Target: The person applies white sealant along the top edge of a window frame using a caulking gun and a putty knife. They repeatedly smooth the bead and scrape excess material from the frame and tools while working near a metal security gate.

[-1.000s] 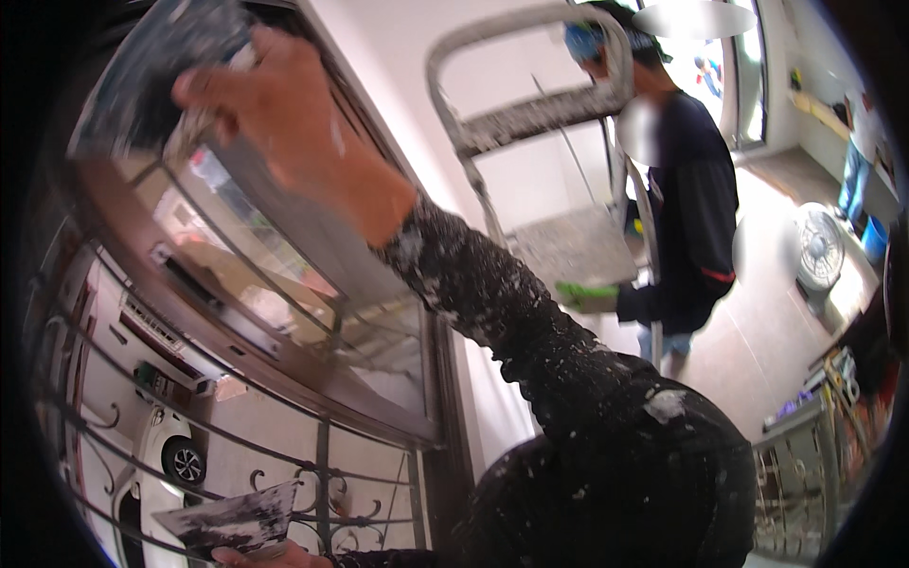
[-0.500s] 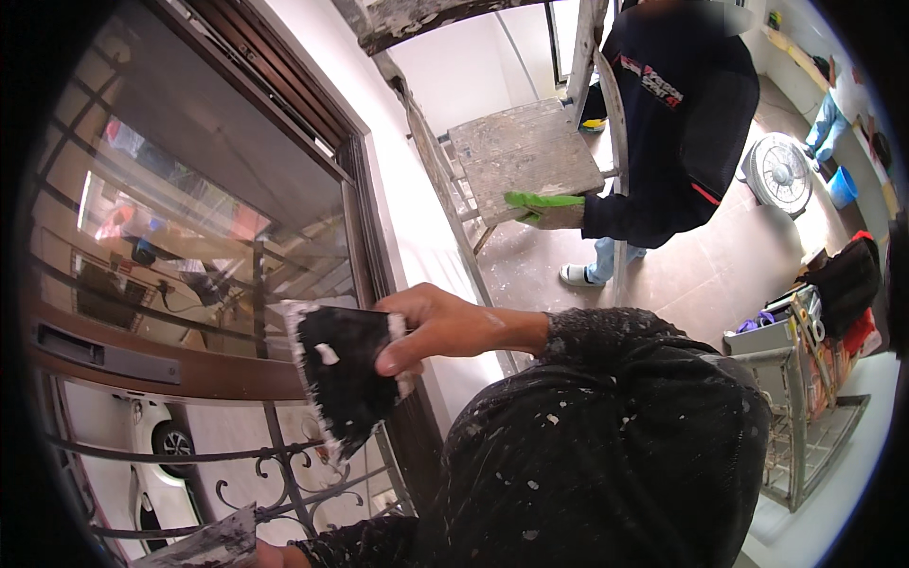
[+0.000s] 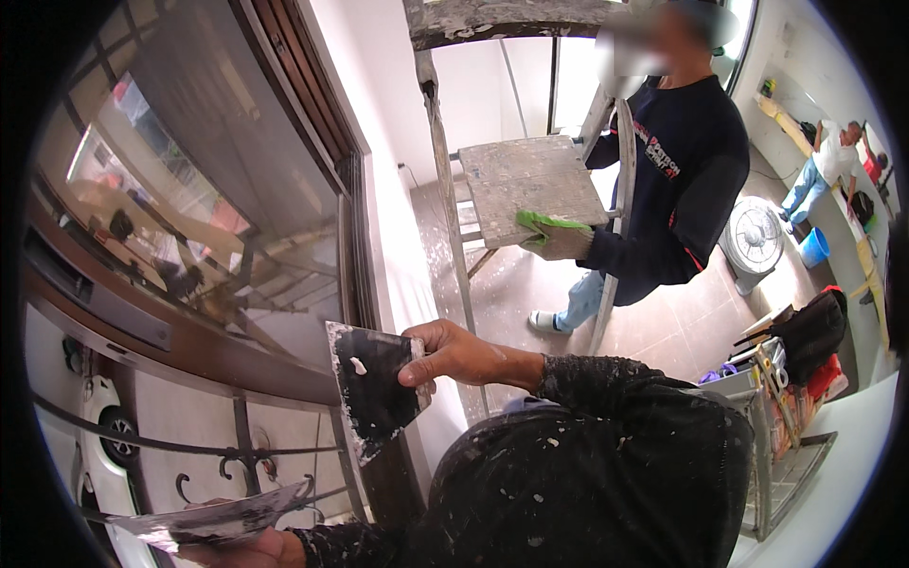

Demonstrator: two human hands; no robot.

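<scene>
My right hand [image 3: 453, 352] grips a wide putty knife [image 3: 371, 386] with a dark, smeared blade, held in front of the brown window frame [image 3: 355, 227]. At the lower left, my left hand [image 3: 248, 551] holds a flat plaster board [image 3: 204, 519] smeared with grey filler; only the fingers show at the picture's edge. Both sleeves are dark and speckled with white paint. The glass pane [image 3: 189, 189] reflects the street outside.
A co-worker in a dark top stands at the right with a green-gloved hand [image 3: 551, 235] on a paint-spattered stepladder [image 3: 525, 185]. A white fan [image 3: 755, 239], a blue bucket [image 3: 812, 248] and a wire rack of tools [image 3: 776, 398] are further right. Another person works in the far corner.
My right hand came down from the upper glass to the lower frame with the putty knife, then shifted slightly right. The view swung down and right.
</scene>
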